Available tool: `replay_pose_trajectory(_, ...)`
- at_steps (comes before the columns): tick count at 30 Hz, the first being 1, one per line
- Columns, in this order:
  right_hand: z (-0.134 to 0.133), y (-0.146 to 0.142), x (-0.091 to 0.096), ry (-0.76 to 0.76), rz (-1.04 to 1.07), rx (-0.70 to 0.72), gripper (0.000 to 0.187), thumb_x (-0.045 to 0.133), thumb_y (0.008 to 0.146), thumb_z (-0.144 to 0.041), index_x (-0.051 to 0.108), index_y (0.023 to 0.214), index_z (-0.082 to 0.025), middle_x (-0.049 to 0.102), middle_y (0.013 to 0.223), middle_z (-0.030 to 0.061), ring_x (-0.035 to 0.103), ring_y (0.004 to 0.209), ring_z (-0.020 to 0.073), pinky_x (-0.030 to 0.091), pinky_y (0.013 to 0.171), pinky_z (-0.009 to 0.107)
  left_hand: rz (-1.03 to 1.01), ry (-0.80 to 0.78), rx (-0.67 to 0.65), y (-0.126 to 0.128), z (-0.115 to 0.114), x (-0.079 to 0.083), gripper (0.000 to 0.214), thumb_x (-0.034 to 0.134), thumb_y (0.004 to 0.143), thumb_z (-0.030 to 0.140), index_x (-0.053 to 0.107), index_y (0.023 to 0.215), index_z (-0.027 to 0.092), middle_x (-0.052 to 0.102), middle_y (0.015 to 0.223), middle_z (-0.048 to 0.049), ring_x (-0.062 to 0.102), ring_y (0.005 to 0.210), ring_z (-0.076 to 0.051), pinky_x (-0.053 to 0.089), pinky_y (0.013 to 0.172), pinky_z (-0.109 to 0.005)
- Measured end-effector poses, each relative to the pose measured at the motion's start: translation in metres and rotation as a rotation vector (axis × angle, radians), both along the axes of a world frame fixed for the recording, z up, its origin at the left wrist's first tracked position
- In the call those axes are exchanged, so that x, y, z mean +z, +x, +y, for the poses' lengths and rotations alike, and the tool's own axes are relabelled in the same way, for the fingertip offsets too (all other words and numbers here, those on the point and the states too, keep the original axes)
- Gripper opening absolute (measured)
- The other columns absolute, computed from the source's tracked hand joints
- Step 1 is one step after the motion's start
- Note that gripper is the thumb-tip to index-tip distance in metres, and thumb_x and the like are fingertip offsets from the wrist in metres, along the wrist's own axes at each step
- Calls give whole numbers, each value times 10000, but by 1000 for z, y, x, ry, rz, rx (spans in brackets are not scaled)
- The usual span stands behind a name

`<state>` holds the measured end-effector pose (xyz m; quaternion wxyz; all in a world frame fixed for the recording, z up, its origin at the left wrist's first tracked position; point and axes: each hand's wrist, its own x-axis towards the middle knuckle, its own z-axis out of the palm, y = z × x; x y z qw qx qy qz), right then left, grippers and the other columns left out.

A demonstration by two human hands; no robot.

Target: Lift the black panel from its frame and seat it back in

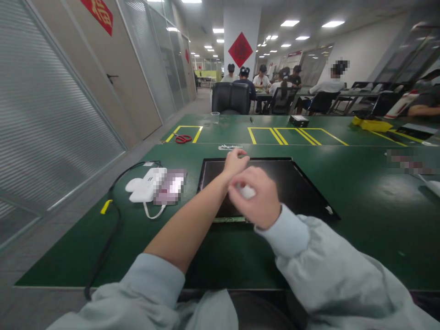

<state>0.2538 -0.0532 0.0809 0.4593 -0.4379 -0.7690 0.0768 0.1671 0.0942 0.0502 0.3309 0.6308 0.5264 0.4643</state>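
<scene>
A flat black screen panel (285,183) lies on the green table, with a thin green circuit strip (230,220) along its near edge. My left hand (236,162) reaches to the panel's far edge, its fingers curled together; whatever they pinch is too small to make out. Nearer to me, my right hand (257,197) is held over the panel beside my left wrist. Its fingers curl round a small white wad (247,191), blurred by motion. Just beyond the far edge lie some thin white strips (229,147).
Left of the panel are a white power bank (151,183) with a cable and a blurred-out phone-like item (173,185). A black cable (115,224) crosses the table's left edge. Further off are red scissors (183,139), a clear cup (215,117) and a black box (299,121). People sit behind.
</scene>
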Motion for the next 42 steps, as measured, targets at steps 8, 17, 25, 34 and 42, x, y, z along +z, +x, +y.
replay_pose_trajectory(8, -92, -88, -32, -195, -84, 429, 152, 785, 817, -376, 708, 820, -245, 638, 886, 12, 551, 845, 189, 367, 769, 383, 124, -47, 121, -44, 23, -10, 330, 752, 1051, 355, 713, 1326, 177, 725, 1364, -118, 734, 1179, -296, 633, 993, -523)
replay_pose_trajectory(17, -80, -81, -25, -282, -178, 400, 156, 779, 891, -313, 674, 808, -233, 689, 904, 19, 579, 892, 196, 314, 768, 391, 206, -43, 80, -52, 24, -15, 340, 745, 1056, 365, 706, 1337, 176, 731, 1343, -116, 746, 1136, -284, 647, 959, -504)
replay_pose_trajectory(25, -38, -59, -7, -321, -146, 212, 189, 823, 804, -200, 645, 742, -207, 669, 856, 7, 588, 851, 187, 280, 787, 379, 312, 68, -29, -30, 17, -13, 284, 758, 1044, 333, 721, 1277, 176, 720, 1348, -111, 732, 1135, -277, 636, 965, -495)
replay_pose_trajectory(34, -2, -31, -15, -310, -81, 55, 177, 787, 809, -172, 652, 705, -217, 645, 780, -10, 592, 784, 172, 321, 764, 344, 389, 181, -81, -22, 0, -12, 226, 644, 901, -11, 725, 1010, 170, 654, 1213, -89, 684, 882, -191, 587, 921, -387)
replay_pose_trajectory(42, 16, 52, -16, -216, -28, -58, 150, 766, 836, -392, 779, 850, -243, 635, 732, 5, 568, 678, 177, 445, 700, 339, 507, 364, -274, -61, -63, 9, 243, 690, 828, 58, 723, 982, 244, 700, 1268, -81, 701, 1212, -289, 558, 1084, -439)
